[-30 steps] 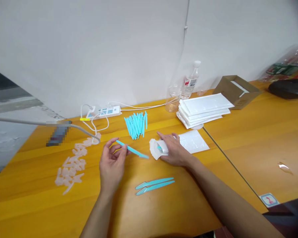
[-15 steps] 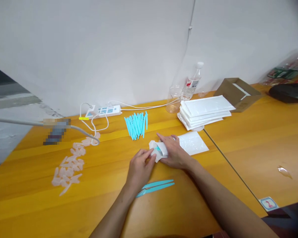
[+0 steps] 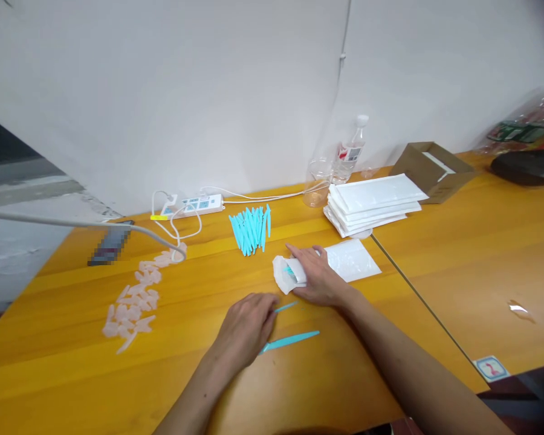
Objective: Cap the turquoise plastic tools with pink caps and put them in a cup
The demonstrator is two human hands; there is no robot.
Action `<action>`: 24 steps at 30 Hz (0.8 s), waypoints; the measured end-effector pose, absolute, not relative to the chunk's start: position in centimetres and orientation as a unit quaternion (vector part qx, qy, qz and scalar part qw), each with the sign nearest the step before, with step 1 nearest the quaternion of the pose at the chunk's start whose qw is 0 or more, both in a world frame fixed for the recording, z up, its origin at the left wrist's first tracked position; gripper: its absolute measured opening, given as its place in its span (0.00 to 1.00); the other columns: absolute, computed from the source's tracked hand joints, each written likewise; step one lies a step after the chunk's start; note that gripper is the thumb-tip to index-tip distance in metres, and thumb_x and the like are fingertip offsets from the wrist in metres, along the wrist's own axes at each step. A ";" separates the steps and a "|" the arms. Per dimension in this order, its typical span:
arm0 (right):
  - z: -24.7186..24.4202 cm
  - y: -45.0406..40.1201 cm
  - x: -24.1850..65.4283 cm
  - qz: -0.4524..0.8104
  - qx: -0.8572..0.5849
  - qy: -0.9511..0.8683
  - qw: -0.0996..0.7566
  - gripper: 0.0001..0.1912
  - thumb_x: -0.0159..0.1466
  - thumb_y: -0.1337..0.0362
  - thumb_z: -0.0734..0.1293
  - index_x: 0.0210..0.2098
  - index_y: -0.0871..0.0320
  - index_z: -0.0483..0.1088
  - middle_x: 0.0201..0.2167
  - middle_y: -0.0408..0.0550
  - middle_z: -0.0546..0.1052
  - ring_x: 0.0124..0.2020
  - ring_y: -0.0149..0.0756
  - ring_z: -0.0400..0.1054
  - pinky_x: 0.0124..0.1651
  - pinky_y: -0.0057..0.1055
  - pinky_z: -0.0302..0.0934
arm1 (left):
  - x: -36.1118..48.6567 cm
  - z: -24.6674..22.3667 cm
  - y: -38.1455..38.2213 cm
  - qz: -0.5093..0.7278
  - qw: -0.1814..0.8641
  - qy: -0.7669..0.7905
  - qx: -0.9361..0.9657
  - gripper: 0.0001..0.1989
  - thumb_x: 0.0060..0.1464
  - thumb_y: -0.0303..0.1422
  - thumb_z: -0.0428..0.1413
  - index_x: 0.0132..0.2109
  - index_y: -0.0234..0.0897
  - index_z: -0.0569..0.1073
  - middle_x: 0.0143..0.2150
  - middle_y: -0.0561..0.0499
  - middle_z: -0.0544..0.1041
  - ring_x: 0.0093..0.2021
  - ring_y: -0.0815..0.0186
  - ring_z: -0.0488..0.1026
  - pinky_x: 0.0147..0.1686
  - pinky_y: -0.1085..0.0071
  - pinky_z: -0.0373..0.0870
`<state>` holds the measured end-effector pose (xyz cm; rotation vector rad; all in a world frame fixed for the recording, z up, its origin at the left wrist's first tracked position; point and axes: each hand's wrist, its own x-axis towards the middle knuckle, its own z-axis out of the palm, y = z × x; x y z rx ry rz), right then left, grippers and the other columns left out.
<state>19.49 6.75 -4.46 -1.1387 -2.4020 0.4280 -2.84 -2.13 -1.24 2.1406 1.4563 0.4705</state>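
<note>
My right hand (image 3: 320, 278) is closed around a white padded envelope (image 3: 353, 261) that lies on the table. The envelope's mouth gapes toward the left, and turquoise tips show inside. My left hand (image 3: 249, 323) pinches a slim turquoise plastic stick (image 3: 286, 307), lifted just off the wood, its point facing the envelope. Below that hand, a second turquoise stick (image 3: 292, 341) rests on the table, one end close to my fingers. Farther back lies a bunch of similar sticks (image 3: 250, 229).
Pale pink translucent pieces (image 3: 133, 302) are scattered at left, near a phone (image 3: 111, 243). A power strip (image 3: 202, 204) with cables runs along the wall. At the back right stand a stack of white padded envelopes (image 3: 376, 199), a plastic bottle (image 3: 352, 151) and a cardboard box (image 3: 435, 172).
My left hand has moved from the envelope's mouth down and left, and has picked up one of the two loose turquoise sticks. My right hand stays on the envelope.
</note>
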 end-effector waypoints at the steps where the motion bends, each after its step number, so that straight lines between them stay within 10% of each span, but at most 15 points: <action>1: -4.4 6.8 19.5 0.157 -0.412 -0.870 0.223 0.44 0.58 0.56 0.67 0.68 0.62 0.48 0.57 0.63 0.70 0.57 0.53 0.63 0.63 0.54 0.39 | -3.5 -0.9 -2.1 0.219 0.267 0.547 0.763 0.15 0.61 0.30 0.52 0.54 0.42 0.71 0.39 0.49 0.76 0.39 0.63 0.74 0.41 0.66 0.70; 9: -4.4 6.7 19.3 0.162 -0.415 -0.860 0.249 0.46 0.58 0.55 0.68 0.70 0.59 0.45 0.56 0.61 0.71 0.56 0.52 0.63 0.62 0.54 0.41 | -2.8 -0.5 0.6 0.600 0.390 0.563 0.412 0.35 0.55 0.37 0.61 0.66 0.48 0.54 0.38 0.56 0.70 0.32 0.71 0.77 0.42 0.67 0.76; 14: -4.1 6.5 19.1 0.158 -0.407 -0.861 0.261 0.47 0.58 0.58 0.68 0.70 0.59 0.43 0.55 0.59 0.71 0.54 0.50 0.64 0.60 0.50 0.46 | 2.2 -3.9 1.1 0.507 0.340 0.592 0.527 0.12 0.62 0.36 0.53 0.50 0.39 0.75 0.44 0.45 0.79 0.46 0.61 0.77 0.51 0.61 0.72; 18: -4.2 6.5 19.3 0.148 -0.407 -0.870 0.235 0.46 0.58 0.57 0.67 0.70 0.61 0.45 0.55 0.62 0.70 0.55 0.53 0.63 0.61 0.54 0.44 | 2.8 -4.3 0.3 0.411 0.288 0.553 0.665 0.14 0.63 0.34 0.51 0.52 0.43 0.77 0.56 0.44 0.75 0.59 0.57 0.69 0.61 0.56 0.63; 24: -3.0 6.5 19.5 0.201 -0.415 -0.849 0.258 0.46 0.58 0.54 0.69 0.70 0.58 0.47 0.52 0.59 0.72 0.54 0.52 0.64 0.62 0.57 0.47 | 0.1 -3.2 -0.1 0.456 0.413 0.606 0.504 0.23 0.60 0.42 0.56 0.59 0.38 0.70 0.55 0.41 0.74 0.45 0.63 0.77 0.49 0.64 0.73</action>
